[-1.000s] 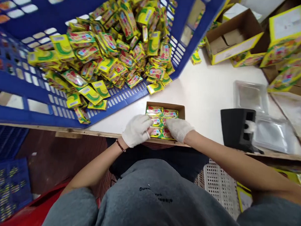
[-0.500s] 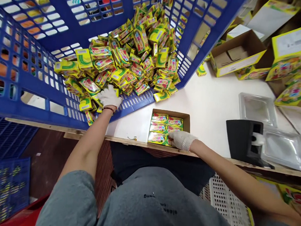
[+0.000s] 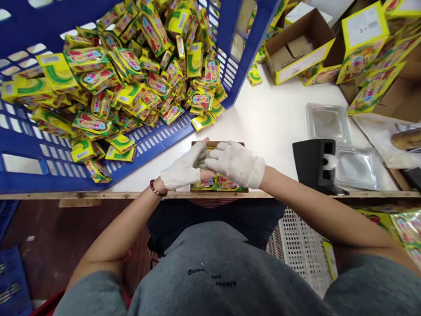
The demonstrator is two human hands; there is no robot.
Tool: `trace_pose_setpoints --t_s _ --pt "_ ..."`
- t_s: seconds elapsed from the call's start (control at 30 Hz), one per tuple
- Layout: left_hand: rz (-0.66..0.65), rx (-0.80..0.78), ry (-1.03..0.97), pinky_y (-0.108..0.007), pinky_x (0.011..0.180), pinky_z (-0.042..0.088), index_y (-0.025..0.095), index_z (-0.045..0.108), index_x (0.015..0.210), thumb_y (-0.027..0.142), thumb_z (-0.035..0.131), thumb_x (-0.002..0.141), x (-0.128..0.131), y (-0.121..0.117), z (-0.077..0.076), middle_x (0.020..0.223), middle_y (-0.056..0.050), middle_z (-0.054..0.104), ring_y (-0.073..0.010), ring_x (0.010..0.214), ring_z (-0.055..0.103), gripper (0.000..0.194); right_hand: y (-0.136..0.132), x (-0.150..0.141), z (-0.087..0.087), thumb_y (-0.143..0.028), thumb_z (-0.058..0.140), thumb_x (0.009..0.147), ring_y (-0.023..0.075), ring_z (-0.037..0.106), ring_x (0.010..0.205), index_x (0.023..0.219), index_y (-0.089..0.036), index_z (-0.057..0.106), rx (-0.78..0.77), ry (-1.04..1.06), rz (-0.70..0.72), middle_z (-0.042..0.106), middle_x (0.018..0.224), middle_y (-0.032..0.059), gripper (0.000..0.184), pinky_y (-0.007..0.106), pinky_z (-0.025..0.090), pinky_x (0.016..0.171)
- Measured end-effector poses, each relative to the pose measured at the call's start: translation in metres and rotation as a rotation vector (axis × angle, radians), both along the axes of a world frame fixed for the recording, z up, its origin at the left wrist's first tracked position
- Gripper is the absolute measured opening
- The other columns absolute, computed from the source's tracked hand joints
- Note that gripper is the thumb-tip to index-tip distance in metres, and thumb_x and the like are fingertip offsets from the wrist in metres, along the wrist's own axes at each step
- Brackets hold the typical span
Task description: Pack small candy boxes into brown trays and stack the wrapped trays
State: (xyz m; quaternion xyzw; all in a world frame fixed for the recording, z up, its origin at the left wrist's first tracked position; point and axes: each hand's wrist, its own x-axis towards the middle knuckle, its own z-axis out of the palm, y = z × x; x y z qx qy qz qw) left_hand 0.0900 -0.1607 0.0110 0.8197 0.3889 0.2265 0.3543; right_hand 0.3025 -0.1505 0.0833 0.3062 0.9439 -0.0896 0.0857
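My left hand [image 3: 183, 167] and my right hand [image 3: 233, 164], both in white gloves with bare fingertips, meet over a small open carton [image 3: 193, 188]. Yellow-green candy boxes [image 3: 226, 183] lie in rows inside it, largely covered by the hands. The left hand's fingers are bent toward the right hand's fingertips; whatever is between them is hidden. My right hand is palm down with its fingers curled against the left. At the left, a tilted blue plastic crate [image 3: 66, 183] holds a heap of similar small boxes [image 3: 130, 88].
Empty display cartons [image 3: 299, 46] stand at the back right. A black tape dispenser [image 3: 312, 166] and clear plastic trays [image 3: 358, 168] sit on the white table [image 3: 263, 118]. A white perforated basket [image 3: 304, 244] is below the table's wooden front edge.
My left hand has come out of the crate to the right, over the carton. My right hand has shifted from the carton's right side to meet it. The view has turned slightly.
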Motion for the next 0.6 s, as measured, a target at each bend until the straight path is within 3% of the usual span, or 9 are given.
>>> trace_pose_setpoints --t_s 0.1,0.2,0.27,0.33,0.47,0.53,0.6 --pt "0.128 0.02 -0.012 -0.046 0.106 0.057 0.019 0.053 0.147 0.049 0.054 0.103 -0.004 -0.001 0.0 0.139 -0.016 0.067 -0.0271 0.127 0.066 0.054 0.01 0.022 -0.011 -0.022 0.049 0.105 0.0271 0.068 0.1 0.125 -0.018 0.07 -0.093 -0.108 -0.271 0.077 0.113 0.0143 0.029 0.037 0.044 0.082" --pt "0.285 0.199 0.169 -0.053 0.115 0.051 0.019 0.065 0.129 0.048 0.057 0.098 -0.021 0.007 -0.006 0.133 -0.015 0.067 -0.0329 0.134 0.06 0.042 0.013 0.034 -0.028 -0.024 0.049 0.105 0.0285 0.073 0.098 0.134 -0.016 0.067 -0.224 -0.25 -0.461 0.078 0.115 0.0172 0.035 0.036 0.045 0.077" --pt "0.399 0.26 0.331 -0.055 0.116 0.048 0.018 0.066 0.126 0.044 0.062 0.093 -0.039 0.017 -0.01 0.136 -0.018 0.063 -0.0381 0.139 0.055 0.042 0.013 0.03 -0.038 -0.023 0.052 0.103 0.0316 0.074 0.104 0.131 -0.014 0.07 -0.24 -0.324 -0.487 0.078 0.115 0.0199 0.035 0.037 0.048 0.079" --pt "0.57 0.258 0.501 -0.058 0.117 0.044 0.016 0.063 0.133 0.042 0.068 0.085 -0.062 0.029 -0.011 0.146 -0.022 0.054 -0.044 0.144 0.047 0.055 0.013 0.022 -0.046 -0.019 0.055 0.1 0.0354 0.073 0.112 0.123 -0.011 0.075 -0.182 -0.366 -0.475 0.077 0.118 0.0234 0.031 0.04 0.051 0.085" --pt "0.941 0.116 0.762 -0.063 0.116 0.039 0.013 0.047 0.151 0.051 0.073 0.079 -0.115 0.048 -0.012 0.156 -0.027 0.04 -0.0513 0.143 0.041 0.086 0.016 0.014 -0.061 -0.011 0.05 0.099 0.0365 0.071 0.117 0.12 -0.011 0.076 -0.117 -0.358 -0.377 0.075 0.123 0.0244 0.033 0.045 0.053 0.092" --pt "0.993 0.007 0.848 -0.061 0.113 0.041 0.01 0.043 0.153 0.054 0.072 0.08 -0.135 0.049 -0.012 0.151 -0.029 0.044 -0.0505 0.138 0.045 0.091 0.017 0.017 -0.069 -0.012 0.047 0.101 0.0354 0.072 0.116 0.123 -0.012 0.073 -0.138 -0.329 -0.348 0.075 0.124 0.0232 0.035 0.044 0.054 0.091" --pt "0.959 -0.036 0.923 -0.058 0.111 0.044 0.008 0.044 0.151 0.053 0.069 0.081 -0.146 0.045 -0.014 0.144 -0.03 0.049 -0.0488 0.134 0.049 0.087 0.016 0.021 -0.079 -0.017 0.048 0.103 0.0342 0.074 0.114 0.127 -0.012 0.071 -0.183 -0.294 -0.361 0.074 0.126 0.0224 0.033 0.041 0.054 0.09"
